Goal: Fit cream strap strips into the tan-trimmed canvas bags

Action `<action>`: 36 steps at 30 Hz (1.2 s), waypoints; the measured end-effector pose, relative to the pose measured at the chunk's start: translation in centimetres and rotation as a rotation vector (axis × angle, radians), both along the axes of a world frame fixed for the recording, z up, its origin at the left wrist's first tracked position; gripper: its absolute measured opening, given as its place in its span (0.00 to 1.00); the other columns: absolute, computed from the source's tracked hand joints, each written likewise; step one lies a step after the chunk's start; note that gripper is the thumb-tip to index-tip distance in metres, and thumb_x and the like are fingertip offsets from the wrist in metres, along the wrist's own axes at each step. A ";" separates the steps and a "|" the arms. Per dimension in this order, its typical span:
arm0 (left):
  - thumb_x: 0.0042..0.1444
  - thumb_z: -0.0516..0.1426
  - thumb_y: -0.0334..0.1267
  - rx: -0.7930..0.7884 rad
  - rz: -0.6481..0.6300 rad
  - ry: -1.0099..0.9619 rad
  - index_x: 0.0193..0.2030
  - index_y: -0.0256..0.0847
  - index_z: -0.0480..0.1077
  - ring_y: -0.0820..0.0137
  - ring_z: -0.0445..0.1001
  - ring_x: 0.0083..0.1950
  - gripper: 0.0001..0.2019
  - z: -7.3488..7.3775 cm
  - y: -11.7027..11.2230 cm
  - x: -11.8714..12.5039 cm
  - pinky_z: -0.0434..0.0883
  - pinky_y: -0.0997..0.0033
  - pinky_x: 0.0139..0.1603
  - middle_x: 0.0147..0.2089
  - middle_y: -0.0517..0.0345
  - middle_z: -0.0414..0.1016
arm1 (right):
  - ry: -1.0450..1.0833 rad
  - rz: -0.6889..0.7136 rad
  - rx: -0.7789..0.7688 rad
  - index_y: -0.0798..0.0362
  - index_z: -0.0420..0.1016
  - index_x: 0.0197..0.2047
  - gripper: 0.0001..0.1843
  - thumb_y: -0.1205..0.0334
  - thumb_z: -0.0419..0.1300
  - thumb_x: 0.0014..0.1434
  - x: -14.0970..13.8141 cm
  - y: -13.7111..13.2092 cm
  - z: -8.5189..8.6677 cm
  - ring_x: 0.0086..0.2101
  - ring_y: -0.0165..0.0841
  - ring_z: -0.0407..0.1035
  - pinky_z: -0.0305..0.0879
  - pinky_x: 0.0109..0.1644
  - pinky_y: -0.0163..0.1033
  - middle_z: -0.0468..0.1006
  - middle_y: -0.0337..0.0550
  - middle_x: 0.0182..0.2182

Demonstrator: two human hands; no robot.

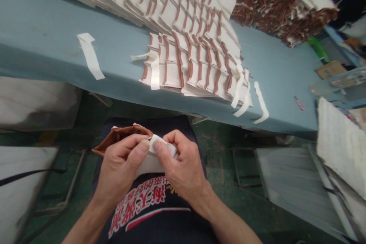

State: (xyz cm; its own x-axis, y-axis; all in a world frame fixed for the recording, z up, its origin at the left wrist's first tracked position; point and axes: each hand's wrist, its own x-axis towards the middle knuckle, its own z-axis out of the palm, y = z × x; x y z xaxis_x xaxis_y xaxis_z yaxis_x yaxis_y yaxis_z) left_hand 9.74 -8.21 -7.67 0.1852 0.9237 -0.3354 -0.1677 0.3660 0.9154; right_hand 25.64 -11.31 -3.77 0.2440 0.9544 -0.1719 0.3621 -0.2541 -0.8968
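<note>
Over my lap, both hands are closed on one brown-and-white fabric piece (148, 164). My left hand (121, 160) pinches it between thumb and bent fingers, near where the brown part (113, 137) meets the white. Right beside it, my right hand (184, 160) presses a white folded edge (156, 144) under its thumb. The two thumbs are close together. My fingers hide much of the piece, and its full shape cannot be made out.
A blue-green table (120, 84) runs ahead of my lap. On it lie rows of stacked white pieces with brown edging (185, 61), loose white strips (91, 55), a brown heap (265, 4) and a small pink object (299, 103). White-topped stands (286, 175) flank me.
</note>
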 end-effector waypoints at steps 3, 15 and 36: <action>0.57 0.72 0.50 0.108 -0.023 0.154 0.34 0.45 0.87 0.69 0.74 0.24 0.11 0.8 0.0 0.6 0.67 0.76 0.22 0.28 0.57 0.83 | -0.003 0.002 0.017 0.49 0.72 0.31 0.17 0.47 0.62 0.66 0.0 -0.1 -0.1 0.21 0.29 0.65 0.54 0.26 0.34 0.74 0.34 0.21; 0.61 0.69 0.51 0.242 0.070 0.360 0.33 0.46 0.84 0.68 0.72 0.23 0.13 1.0 0.0 0.3 0.65 0.74 0.24 0.27 0.61 0.81 | -0.117 0.146 -0.033 0.49 0.76 0.35 0.15 0.49 0.61 0.71 1.0 -0.6 0.4 0.23 0.30 0.65 0.54 0.29 0.36 0.76 0.36 0.24; 0.67 0.61 0.41 0.644 -0.305 0.469 0.28 0.48 0.79 0.72 0.75 0.21 0.14 5.2 0.8 -2.6 0.69 0.80 0.22 0.24 0.65 0.80 | 0.152 0.742 0.368 0.49 0.82 0.59 0.15 0.62 0.62 0.72 4.8 4.1 1.7 0.27 0.26 0.71 0.71 0.33 0.32 0.88 0.40 0.47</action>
